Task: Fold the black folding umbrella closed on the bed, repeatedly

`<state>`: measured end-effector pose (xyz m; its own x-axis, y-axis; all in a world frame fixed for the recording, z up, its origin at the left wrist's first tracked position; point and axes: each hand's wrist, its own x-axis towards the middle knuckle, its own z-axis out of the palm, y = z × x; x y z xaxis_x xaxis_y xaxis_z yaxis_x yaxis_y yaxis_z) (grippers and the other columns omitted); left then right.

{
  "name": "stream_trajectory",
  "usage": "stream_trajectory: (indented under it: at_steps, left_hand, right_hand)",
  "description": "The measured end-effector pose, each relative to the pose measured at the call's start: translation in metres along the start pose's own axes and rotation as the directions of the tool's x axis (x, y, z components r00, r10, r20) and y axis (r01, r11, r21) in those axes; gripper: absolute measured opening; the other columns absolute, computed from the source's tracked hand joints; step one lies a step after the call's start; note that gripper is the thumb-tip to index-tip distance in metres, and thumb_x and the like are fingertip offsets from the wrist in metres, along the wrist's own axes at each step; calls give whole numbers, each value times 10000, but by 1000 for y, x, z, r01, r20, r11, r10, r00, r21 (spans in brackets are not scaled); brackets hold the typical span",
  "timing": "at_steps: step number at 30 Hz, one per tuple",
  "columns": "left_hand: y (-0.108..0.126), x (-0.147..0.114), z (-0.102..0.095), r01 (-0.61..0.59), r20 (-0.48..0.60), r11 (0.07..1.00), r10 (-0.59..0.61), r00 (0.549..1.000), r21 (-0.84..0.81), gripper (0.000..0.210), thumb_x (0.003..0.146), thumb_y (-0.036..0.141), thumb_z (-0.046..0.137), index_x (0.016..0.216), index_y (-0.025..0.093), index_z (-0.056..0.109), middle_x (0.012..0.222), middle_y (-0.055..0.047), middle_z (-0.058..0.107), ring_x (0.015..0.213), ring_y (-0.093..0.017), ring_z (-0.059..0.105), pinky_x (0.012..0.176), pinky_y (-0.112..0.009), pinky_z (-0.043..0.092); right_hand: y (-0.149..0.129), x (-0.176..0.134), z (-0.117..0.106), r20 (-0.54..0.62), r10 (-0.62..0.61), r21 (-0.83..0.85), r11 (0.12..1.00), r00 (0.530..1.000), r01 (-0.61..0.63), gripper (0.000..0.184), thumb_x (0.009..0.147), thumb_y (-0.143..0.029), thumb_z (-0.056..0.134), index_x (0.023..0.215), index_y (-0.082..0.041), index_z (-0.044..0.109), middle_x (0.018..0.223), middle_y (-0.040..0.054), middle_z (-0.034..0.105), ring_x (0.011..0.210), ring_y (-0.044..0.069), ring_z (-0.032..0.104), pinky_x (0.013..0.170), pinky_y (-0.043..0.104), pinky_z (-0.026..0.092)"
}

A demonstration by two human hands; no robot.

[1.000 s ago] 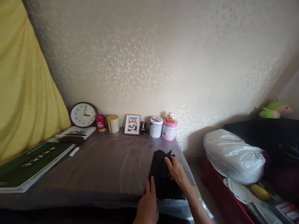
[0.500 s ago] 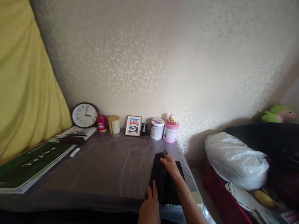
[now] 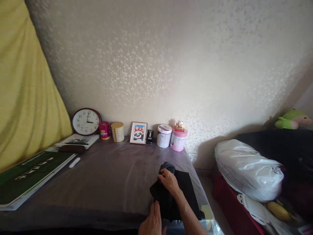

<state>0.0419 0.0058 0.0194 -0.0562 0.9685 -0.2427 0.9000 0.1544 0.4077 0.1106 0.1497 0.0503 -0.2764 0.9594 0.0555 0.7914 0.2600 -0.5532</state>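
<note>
Since the earlier frame your right hand (image 3: 168,180) has slid left and down, rolling the far end of the black cloth (image 3: 182,195) over on itself.

Your folding looks partly done: the right half of the cloth lies flat and squared on the tabletop (image 3: 107,176), near its right front corner, while the left edge is bunched into a loose hump that is not yet smoothed. Your right hand is curled, fingers closed over that bunched fold and pinching it. Your left hand (image 3: 152,222) lies flat and open, fingertips pressing the cloth's near edge down. Well apart, along the wall, stand the clock (image 3: 86,121), the framed picture (image 3: 138,133) and the pink jar (image 3: 178,139).
</note>
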Motion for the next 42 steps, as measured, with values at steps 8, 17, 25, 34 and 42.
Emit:
stream_trajectory:
  at_steps: [8, 17, 25, 34, 42]
  left_hand:
    - [0, 10, -5, -204, -218, 978, 210, 953, 51, 699, 667, 169, 523, 1339, 175, 331, 1449, -105, 296, 1307, -299, 310, 1077, -439, 298]
    - [6, 35, 28, -120, -183, 987, 139, 973, 110, 737, 684, -87, 275, 1366, 190, 233, 1465, -82, 211, 1345, -245, 212, 1089, -413, 295]
    - [2, 42, 40, -96, -205, 993, 109, 973, 69, 711, 720, -101, 146, 1362, 206, 154, 1458, -66, 204, 1337, -206, 227, 1091, -354, 294]
    - [4, 39, 32, -89, -134, 994, 98, 986, 67, 747, 685, -121, 189, 1369, 172, 136, 1470, -72, 140, 1351, -187, 173, 1095, -354, 274]
    - [-4, 43, 42, -128, -161, 991, 134, 978, 47, 735, 679, -99, 252, 1372, 142, 204, 1465, -99, 185, 1351, -220, 185, 1100, -353, 276]
  right_hand:
    - [-5, -8, 3, 56, -128, -10, 992, 990, 129, 218, 813, -205, 436, 878, -238, 642, 720, -30, 707, 722, 126, 641, 644, 206, 389]
    - [12, -18, 2, -87, -411, -168, 904, 908, 393, 235, 858, -220, 446, 850, -268, 676, 924, -15, 697, 916, 167, 561, 821, 270, 387]
    - [31, 22, 8, -79, -362, -168, 923, 929, 346, 280, 873, -185, 412, 906, -266, 678, 1043, -8, 677, 1142, 170, 484, 1047, 388, 204]
    - [44, 54, -1, -158, -283, -206, 946, 946, 249, 308, 901, -221, 352, 1057, -190, 616, 1170, 69, 613, 1166, 176, 484, 982, 340, 339]
    - [33, -13, 5, -75, -469, -41, 883, 880, 468, 341, 927, -278, 340, 880, -248, 676, 999, 16, 684, 1174, 170, 474, 1053, 402, 244]
